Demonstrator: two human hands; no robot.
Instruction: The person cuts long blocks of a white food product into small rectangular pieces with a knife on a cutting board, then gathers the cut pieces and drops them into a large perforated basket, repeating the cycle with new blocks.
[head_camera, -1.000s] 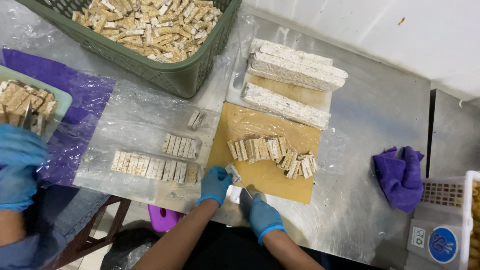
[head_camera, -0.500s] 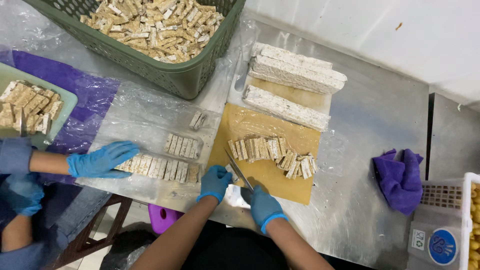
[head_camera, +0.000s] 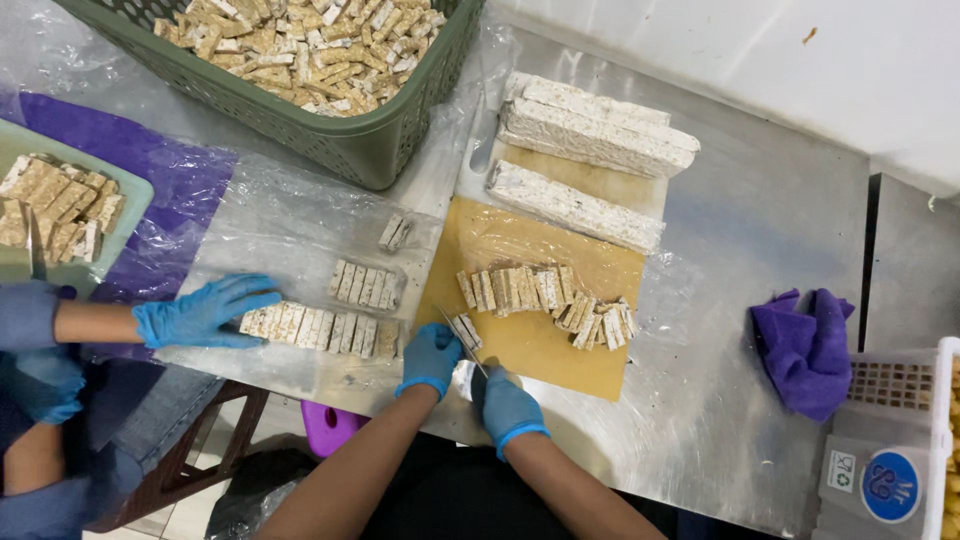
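Observation:
Both my hands wear blue gloves at the near edge of a tan cutting board (head_camera: 520, 350). My right hand (head_camera: 505, 402) grips a knife (head_camera: 462, 342) whose blade points up and left. My left hand (head_camera: 432, 355) rests beside a small cut piece (head_camera: 466, 330) at the blade's tip. A row of cut tempeh slices (head_camera: 545, 295) lies across the board's middle. Uncut long tempeh blocks (head_camera: 590, 140) lie at the board's far end.
A co-worker's gloved hand (head_camera: 205, 312) touches a row of slices (head_camera: 320, 328) on clear plastic at the left. A green basket (head_camera: 330, 145) full of cut pieces stands at the back. A pale green tray (head_camera: 130, 195) of slices, a purple cloth (head_camera: 805, 345) and a white crate (head_camera: 900, 440) flank the steel table.
The co-worker's hand has reached in from the left and settled on the row of slices. My hands have stayed at the board's near edge, and the knife now points at a small piece.

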